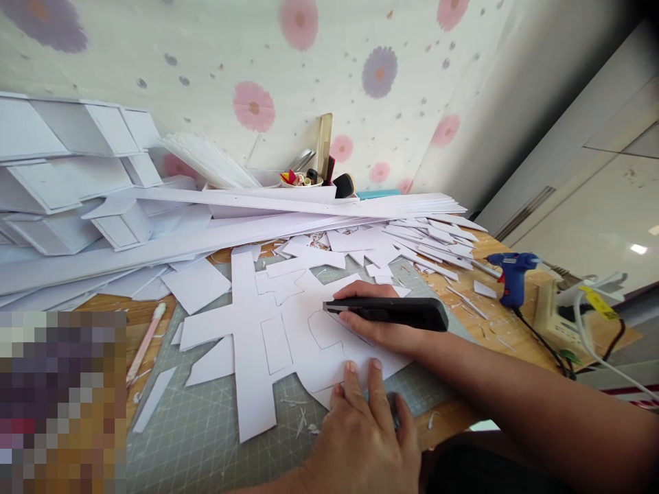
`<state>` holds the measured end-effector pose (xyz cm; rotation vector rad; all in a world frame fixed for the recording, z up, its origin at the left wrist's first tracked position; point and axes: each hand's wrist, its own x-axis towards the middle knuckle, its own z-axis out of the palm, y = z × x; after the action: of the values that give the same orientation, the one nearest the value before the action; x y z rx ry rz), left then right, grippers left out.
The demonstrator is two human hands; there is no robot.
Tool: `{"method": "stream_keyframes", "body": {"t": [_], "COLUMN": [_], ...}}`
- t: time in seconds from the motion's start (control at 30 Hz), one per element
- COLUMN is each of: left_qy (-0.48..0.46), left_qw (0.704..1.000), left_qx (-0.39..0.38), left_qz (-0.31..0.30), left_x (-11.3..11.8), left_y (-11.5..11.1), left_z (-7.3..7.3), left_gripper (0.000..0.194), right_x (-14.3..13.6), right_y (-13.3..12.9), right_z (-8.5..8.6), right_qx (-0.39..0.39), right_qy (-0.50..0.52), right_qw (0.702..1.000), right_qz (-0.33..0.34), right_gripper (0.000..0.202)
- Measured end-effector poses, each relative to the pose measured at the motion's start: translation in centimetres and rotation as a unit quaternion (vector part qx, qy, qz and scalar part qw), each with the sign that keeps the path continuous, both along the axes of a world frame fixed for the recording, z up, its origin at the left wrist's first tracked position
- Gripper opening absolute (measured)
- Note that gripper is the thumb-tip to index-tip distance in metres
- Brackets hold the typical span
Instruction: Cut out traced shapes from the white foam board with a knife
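Note:
My right hand [378,331] is wrapped round a black utility knife [419,313], its tip pointing left over a white board sheet [301,329]. Thin drawn outlines mark the sheet, and the knife tip is at the top edge of one of them; whether the blade touches the surface I cannot tell. My left hand [368,429] lies on the sheet's near edge with the fingers spread, holding nothing. Beneath the sheet is a grey-green cutting mat [206,418] with grid lines. A cross-shaped part of the sheet reaches out to the left.
Board offcuts [360,240] and long white strips [288,223] cover the back of the table. Folded white box shapes [56,185] are stacked at left. A blue glue gun [513,278] stands at right beside a power strip [559,319]. A pink pen [147,339] lies left.

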<state>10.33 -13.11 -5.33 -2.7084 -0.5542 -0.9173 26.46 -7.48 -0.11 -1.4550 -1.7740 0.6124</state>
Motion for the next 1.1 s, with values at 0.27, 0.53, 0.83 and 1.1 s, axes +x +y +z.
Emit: {"method": "stream_keyframes", "body": {"t": [0.27, 0.53, 0.83, 1.1], "left_qy": [0.038, 0.107, 0.158, 0.171], "left_qw": [0.999, 0.993, 0.986, 0.983], "left_qx": [-0.012, -0.006, -0.025, -0.025], "left_qz": [-0.021, -0.053, -0.054, -0.055], "left_x": [-0.4, -0.8, -1.3, -1.3], "left_y": [0.2, 0.7, 0.7, 0.6], "left_z": [0.8, 2.5, 2.6, 2.7], "left_gripper": [0.025, 0.025, 0.034, 0.035], "right_x": [0.1, 1.0, 1.6, 2.2], "right_y": [-0.2, -0.8, -1.4, -2.1], "right_z": [0.5, 0.7, 0.8, 1.3], "right_qx": [0.008, 0.015, 0.007, -0.015], "right_qy": [-0.005, -0.020, -0.014, -0.016], "right_qw": [1.000, 0.999, 0.997, 0.996], "right_qz": [0.029, 0.048, 0.079, 0.088], "right_gripper": [0.018, 0.019, 0.022, 0.023]}}
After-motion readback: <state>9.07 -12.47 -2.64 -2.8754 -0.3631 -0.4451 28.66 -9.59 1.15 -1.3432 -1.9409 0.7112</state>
